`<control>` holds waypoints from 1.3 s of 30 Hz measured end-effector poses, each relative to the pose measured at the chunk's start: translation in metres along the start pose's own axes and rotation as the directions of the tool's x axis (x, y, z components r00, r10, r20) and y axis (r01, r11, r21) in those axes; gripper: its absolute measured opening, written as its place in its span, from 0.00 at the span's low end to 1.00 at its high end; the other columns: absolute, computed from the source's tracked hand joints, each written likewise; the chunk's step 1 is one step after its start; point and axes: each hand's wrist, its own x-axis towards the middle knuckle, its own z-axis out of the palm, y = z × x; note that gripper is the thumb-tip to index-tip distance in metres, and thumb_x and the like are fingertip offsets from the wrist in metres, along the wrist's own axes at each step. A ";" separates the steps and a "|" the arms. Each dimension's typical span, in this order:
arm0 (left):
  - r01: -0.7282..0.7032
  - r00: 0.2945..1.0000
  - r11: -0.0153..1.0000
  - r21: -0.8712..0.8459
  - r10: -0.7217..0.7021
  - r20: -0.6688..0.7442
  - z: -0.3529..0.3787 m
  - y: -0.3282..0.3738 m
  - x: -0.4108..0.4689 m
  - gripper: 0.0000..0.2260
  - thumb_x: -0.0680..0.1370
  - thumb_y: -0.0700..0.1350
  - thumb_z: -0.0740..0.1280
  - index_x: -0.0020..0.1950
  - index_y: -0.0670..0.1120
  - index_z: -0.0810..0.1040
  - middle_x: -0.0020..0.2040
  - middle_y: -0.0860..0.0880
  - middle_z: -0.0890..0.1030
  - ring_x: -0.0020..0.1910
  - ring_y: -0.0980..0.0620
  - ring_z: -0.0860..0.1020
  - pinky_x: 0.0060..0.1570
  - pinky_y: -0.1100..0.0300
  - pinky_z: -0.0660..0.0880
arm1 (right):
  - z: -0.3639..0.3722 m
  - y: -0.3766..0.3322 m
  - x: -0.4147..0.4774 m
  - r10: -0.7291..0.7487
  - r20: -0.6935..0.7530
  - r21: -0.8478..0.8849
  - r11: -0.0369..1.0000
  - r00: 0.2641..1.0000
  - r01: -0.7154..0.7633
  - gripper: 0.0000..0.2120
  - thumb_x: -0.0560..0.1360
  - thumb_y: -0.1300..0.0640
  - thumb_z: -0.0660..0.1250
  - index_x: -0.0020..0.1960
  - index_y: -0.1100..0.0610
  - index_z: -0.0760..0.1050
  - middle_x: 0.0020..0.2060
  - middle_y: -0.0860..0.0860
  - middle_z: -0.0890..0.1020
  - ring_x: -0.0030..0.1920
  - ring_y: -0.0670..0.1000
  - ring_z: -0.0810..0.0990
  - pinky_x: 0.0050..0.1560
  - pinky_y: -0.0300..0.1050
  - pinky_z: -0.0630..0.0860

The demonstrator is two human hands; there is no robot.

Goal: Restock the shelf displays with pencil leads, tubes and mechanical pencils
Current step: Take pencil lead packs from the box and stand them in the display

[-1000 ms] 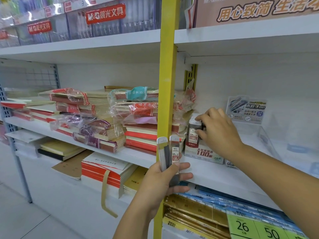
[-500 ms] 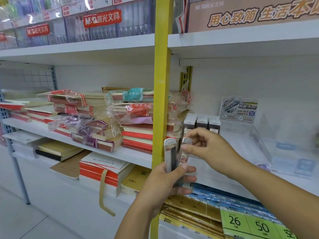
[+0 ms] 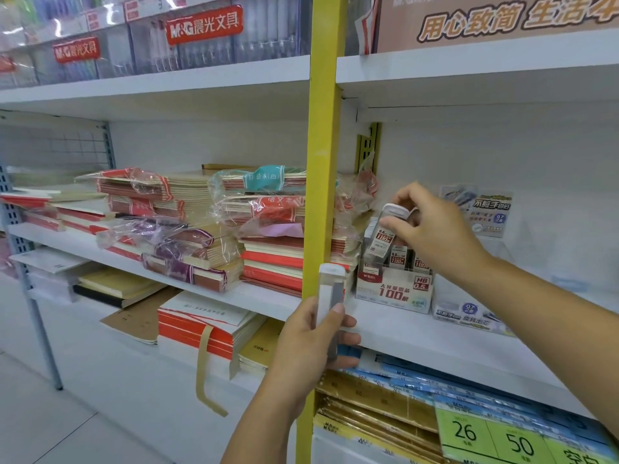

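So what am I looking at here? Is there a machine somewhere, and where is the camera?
There is no machine here: a person is stocking a shop shelf with bare hands. The single picture comes from a camera worn on the person's head, looking forward and down, so both arms reach into view. The left hand grips a slim grey lead case upright in front of the yellow post. The right hand pinches a second lead case near its white cap. It holds the case tilted at the small display box marked HB 0.5, where more such cases stand. That box sits on the white shelf, and wrapped stacks of notebooks lie to its left.
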 end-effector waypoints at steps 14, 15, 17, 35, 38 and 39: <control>-0.021 1.000 0.998 0.052 0.022 -0.017 -0.002 -0.004 0.004 0.06 0.79 0.52 0.68 0.47 0.53 0.83 0.40 0.51 0.84 0.35 0.56 0.82 0.38 0.61 0.80 | 0.029 0.016 -0.007 -0.080 0.066 -0.355 0.930 0.995 0.099 0.12 0.76 0.54 0.69 0.59 0.54 0.78 0.48 0.46 0.68 0.55 0.50 0.71 0.48 0.44 0.69; -0.021 1.000 0.999 0.049 0.021 -0.008 -0.001 -0.005 0.004 0.07 0.80 0.53 0.68 0.46 0.54 0.83 0.39 0.51 0.84 0.35 0.56 0.81 0.38 0.60 0.81 | 0.026 0.014 -0.012 -0.087 0.052 -0.359 0.928 0.995 0.100 0.12 0.77 0.55 0.67 0.60 0.54 0.78 0.49 0.47 0.70 0.55 0.50 0.71 0.49 0.43 0.68; -0.021 1.000 0.999 0.038 0.020 0.020 0.002 -0.005 0.004 0.07 0.80 0.53 0.67 0.45 0.55 0.83 0.37 0.51 0.82 0.34 0.56 0.80 0.38 0.60 0.80 | 0.020 0.007 -0.026 -0.081 0.025 -0.249 0.965 0.996 0.085 0.11 0.79 0.56 0.64 0.60 0.53 0.78 0.49 0.45 0.73 0.54 0.47 0.72 0.50 0.40 0.68; -0.281 0.957 0.927 0.246 0.251 0.148 0.041 -0.007 0.010 0.15 0.79 0.51 0.69 0.62 0.70 0.77 0.57 0.67 0.79 0.56 0.70 0.75 0.52 0.70 0.75 | -0.016 0.004 -0.076 0.230 0.419 0.659 0.589 0.878 -0.468 0.12 0.76 0.61 0.69 0.58 0.51 0.78 0.48 0.53 0.85 0.47 0.54 0.85 0.46 0.40 0.80; -0.369 0.923 0.858 0.357 0.382 0.035 0.055 -0.013 0.014 0.21 0.76 0.49 0.74 0.63 0.69 0.74 0.57 0.67 0.76 0.58 0.72 0.72 0.49 0.78 0.71 | -0.017 0.003 -0.073 0.284 0.330 0.549 0.718 0.900 -0.428 0.11 0.76 0.59 0.68 0.57 0.50 0.76 0.44 0.51 0.86 0.42 0.53 0.86 0.42 0.43 0.81; -0.383 0.912 0.826 0.414 0.410 0.027 0.058 -0.014 0.016 0.23 0.76 0.50 0.73 0.67 0.68 0.71 0.59 0.68 0.73 0.59 0.72 0.70 0.51 0.79 0.70 | -0.021 0.005 -0.069 0.289 0.245 0.520 0.767 0.925 -0.377 0.11 0.76 0.58 0.68 0.56 0.47 0.75 0.44 0.49 0.86 0.42 0.51 0.86 0.43 0.45 0.81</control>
